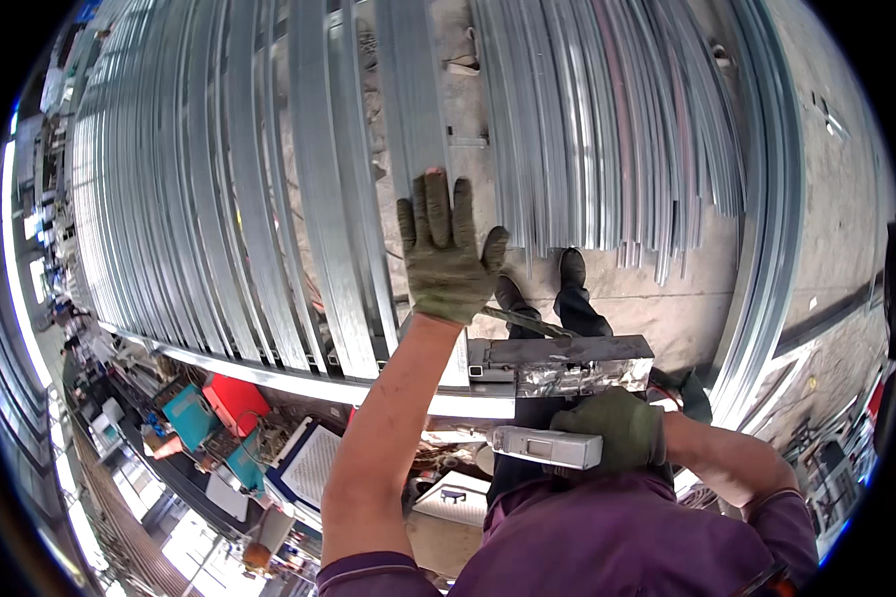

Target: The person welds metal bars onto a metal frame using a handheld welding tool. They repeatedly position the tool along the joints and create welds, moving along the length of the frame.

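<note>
My gloved left hand (446, 249) lies flat, fingers (434, 204) spread, on a long metal profile (408, 99). My gloved right hand (617, 428) grips a short silver profile piece (548, 448) near my purple shirt (607, 537), below a metal block (562, 363).

The left arm reaches straight up and forward, bare to the wrist — its gloved left hand (446, 249) flat, fingers spread and pointing away. The gloved right hand (617, 426) sits low near the chest, elbow bent, fingers curled in a grip.
</note>
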Demonstrator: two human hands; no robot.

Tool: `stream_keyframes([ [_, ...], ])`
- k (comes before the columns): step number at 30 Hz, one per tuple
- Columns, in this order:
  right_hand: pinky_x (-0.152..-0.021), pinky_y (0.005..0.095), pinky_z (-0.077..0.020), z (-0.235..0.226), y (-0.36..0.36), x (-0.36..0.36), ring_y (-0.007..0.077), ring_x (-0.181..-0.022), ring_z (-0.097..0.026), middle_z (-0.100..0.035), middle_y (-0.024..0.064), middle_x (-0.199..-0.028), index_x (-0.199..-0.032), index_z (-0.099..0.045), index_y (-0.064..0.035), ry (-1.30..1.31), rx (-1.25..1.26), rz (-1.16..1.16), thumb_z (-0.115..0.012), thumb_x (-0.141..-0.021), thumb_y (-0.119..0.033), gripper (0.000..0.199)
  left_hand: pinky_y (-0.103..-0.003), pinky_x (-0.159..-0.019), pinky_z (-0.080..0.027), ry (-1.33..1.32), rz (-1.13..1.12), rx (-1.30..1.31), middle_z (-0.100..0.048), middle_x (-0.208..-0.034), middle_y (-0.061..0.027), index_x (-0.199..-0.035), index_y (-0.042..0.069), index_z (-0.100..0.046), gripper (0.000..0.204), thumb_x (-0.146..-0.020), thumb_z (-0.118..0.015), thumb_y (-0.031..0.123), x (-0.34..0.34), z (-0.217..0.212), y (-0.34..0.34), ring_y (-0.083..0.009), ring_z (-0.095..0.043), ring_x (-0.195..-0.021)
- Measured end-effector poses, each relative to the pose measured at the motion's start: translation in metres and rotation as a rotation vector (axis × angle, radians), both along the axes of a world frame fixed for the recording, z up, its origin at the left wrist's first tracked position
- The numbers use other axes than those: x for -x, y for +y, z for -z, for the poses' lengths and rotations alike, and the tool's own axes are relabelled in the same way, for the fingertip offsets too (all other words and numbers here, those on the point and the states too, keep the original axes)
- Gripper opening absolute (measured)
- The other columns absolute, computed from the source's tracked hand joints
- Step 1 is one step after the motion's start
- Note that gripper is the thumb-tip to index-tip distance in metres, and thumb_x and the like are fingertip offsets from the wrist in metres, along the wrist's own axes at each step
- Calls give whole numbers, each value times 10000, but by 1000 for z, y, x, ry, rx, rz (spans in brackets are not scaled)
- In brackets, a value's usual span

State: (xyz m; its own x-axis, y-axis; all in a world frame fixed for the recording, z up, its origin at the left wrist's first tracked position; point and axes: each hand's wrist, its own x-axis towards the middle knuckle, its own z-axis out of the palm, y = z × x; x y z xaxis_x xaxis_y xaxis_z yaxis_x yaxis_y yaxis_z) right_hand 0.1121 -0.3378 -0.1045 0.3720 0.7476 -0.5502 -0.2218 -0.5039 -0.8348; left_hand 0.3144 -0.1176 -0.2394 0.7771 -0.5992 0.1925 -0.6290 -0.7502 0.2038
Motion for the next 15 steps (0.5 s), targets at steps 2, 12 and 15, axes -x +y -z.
stream_keyframes([
  [2, -854, 548, -609, -4, -5, -7, 412, -928, -805, -803, 190, -955, -1287, -694, -117, 15, 7, 11, -737, -942, -497, 515, -645, -1403, -178, -1, 10, 9, -254, -1874, -243, -1789, 34, -319, 837, -1150, -586, 503, -1, -2, 4, -440, -208, -1753],
  [12, -863, 535, -607, 11, -5, 10, 413, -958, -805, -811, 181, -1030, -1263, -696, -103, 0, -90, 41, -785, -875, -448, 527, -631, -1405, -182, 39, 2, -164, -263, -1850, -290, -1785, 11, -305, 859, -1144, -621, 486, -4, -18, -11, -441, -216, -1746],
  [15, -872, 542, -609, 12, -8, 0, 418, -960, -807, -811, 199, -1020, -1259, -703, -83, 12, -84, 7, -786, -868, -439, 535, -645, -1396, -199, 19, 29, -104, -271, -1843, -292, -1760, 10, -346, 845, -1141, -617, 516, -13, -15, -15, -459, -238, -1734],
])
